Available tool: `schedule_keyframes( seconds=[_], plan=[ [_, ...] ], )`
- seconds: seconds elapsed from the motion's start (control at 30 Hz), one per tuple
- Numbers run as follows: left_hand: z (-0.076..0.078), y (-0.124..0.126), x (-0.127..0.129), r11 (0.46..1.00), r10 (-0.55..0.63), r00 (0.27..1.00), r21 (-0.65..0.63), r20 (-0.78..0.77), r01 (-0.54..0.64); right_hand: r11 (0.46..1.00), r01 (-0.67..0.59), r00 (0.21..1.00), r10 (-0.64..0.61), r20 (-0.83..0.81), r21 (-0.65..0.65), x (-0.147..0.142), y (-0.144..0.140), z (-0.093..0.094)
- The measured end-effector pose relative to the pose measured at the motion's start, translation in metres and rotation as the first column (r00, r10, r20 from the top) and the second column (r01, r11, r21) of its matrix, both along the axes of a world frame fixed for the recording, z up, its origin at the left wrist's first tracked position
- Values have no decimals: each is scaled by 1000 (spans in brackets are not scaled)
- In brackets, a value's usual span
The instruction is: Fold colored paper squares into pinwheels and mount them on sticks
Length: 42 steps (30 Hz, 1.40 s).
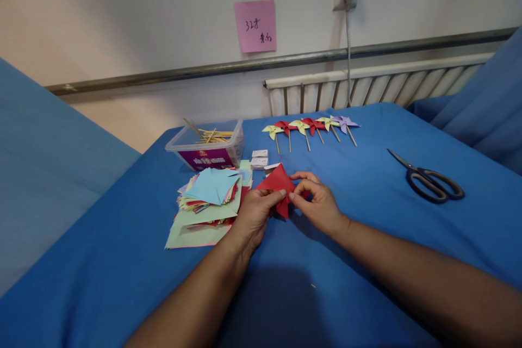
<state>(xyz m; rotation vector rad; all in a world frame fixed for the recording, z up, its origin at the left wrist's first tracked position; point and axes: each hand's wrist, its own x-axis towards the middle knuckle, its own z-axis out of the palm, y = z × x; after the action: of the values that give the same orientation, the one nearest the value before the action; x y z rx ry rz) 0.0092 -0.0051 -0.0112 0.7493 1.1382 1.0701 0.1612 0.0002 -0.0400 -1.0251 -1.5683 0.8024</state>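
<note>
A piece of red paper [278, 178], partly folded, is held between my two hands above the blue cloth. My left hand [260, 207] grips its left side, with the thumb lying over the paper toward its middle. On the other side, my right hand [316, 201] pinches the paper's right edge with thumb and fingers. Just behind the paper are small white boxes [260, 159], one partly covered by it. Left of my left hand sits a stack of coloured paper [212, 187], with a light blue cut sheet on top.
A clear plastic tub [234, 147] of wooden sticks [218, 136] stands at the back left. Several paper pinwheels [314, 126] on sticks lie in a row at the back. Black-handled scissors [428, 179] rest at the right. A radiator [367, 84] and a wall rail are behind the table.
</note>
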Motion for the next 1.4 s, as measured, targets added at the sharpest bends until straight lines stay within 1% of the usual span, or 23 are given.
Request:
schedule_keyframes(
  seconds=[0.07, 0.1, 0.17, 0.2, 0.27, 0.33, 0.37, 0.43, 0.5, 0.53, 0.63, 0.7, 0.8, 0.9, 0.97, 1.03, 1.1, 1.13, 1.17, 1.23, 1.27, 1.33, 1.4],
  plan=[
    [2, 0, -1, 1000, -11, 1000, 12, -24, 12, 999, -12, 998, 10, -56, -38, 0, 0, 1],
    [3, 0, -2, 1000, -22, 999, 15, -42, 22, 997, -10, 993, 1, -115, -75, 0, 1, 2],
    [6, 0, -4, 998, -59, 996, 10, -68, 59, 981, -18, 960, -36, -277, -192, 1, 3, 3],
    [8, 0, -5, 996, -83, 994, 5, -72, 84, 964, -43, 931, -57, -362, -263, 2, 4, 4],
    [12, -1, -8, 991, -132, 988, 0, -80, 133, 909, -151, 865, -69, -497, -389, 3, 7, 6],
    [16, -2, -10, 984, -175, 978, -4, -114, 176, 853, -272, 818, -40, -574, -446, 5, 10, 7],
    [17, -2, -12, 981, -192, 970, -7, -149, 193, 836, -315, 806, -14, -591, -449, 7, 11, 8],
    [20, -3, -14, 974, -222, 943, -13, -247, 226, 827, -367, 814, 64, -578, -425, 10, 12, 9],
    [23, -3, -15, 962, -259, 896, -10, -360, 273, 828, -401, 839, 161, -519, -392, 13, 12, 11],
    [24, -4, -15, 951, -286, 869, -10, -405, 308, 819, -428, 847, 215, -486, -383, 15, 12, 12],
    [28, -5, -14, 908, -376, 804, -8, -461, 420, 768, -515, 838, 360, -410, -381, 16, 10, 11],
    [29, -5, -13, 890, -400, 787, 5, -470, 455, 757, -536, 835, 412, -364, -374, 14, 9, 9],
    [28, -6, -14, 881, -401, 762, 15, -508, 473, 788, -506, 858, 419, -296, -351, 12, 8, 6],
    [25, -5, -15, 886, -383, 754, 17, -534, 463, 796, -494, 865, 411, -287, -350, 11, 7, 6],
    [22, -4, -15, 910, -321, 783, 56, -532, 411, 807, -476, 873, 385, -301, -349, 9, 7, 6],
    [19, -3, -12, 946, -208, 843, 115, -496, 302, 862, -383, 907, 284, -310, -332, 7, 7, 5],
    [17, -3, -8, 979, -77, 924, 148, -375, 142, 922, -223, 939, 117, -322, -317, 3, 7, 2],
    [16, -3, -6, 989, -31, 960, 133, -279, 70, 939, -137, 943, 27, -331, -315, 1, 8, 0],
    [15, -4, -3, 995, -7, 985, 95, -174, 24, 945, -63, 939, -52, -339, -320, -1, 8, -2],
    [13, -5, 1, 1000, -14, 1000, -4, 10, 14, 942, 32, 918, -160, -362, -335, -4, 9, -6],
    [12, -7, 3, 999, -18, 997, -40, 71, 20, 939, 56, 907, -190, -375, -340, -5, 9, -8],
    [9, -8, 6, 997, -13, 992, -68, 124, 21, 937, 73, 894, -214, -395, -342, -8, 8, -9],
    [6, -9, 8, 998, -19, 992, -58, 128, 27, 938, 62, 886, -209, -413, -342, -9, 6, -8]
  ],
)
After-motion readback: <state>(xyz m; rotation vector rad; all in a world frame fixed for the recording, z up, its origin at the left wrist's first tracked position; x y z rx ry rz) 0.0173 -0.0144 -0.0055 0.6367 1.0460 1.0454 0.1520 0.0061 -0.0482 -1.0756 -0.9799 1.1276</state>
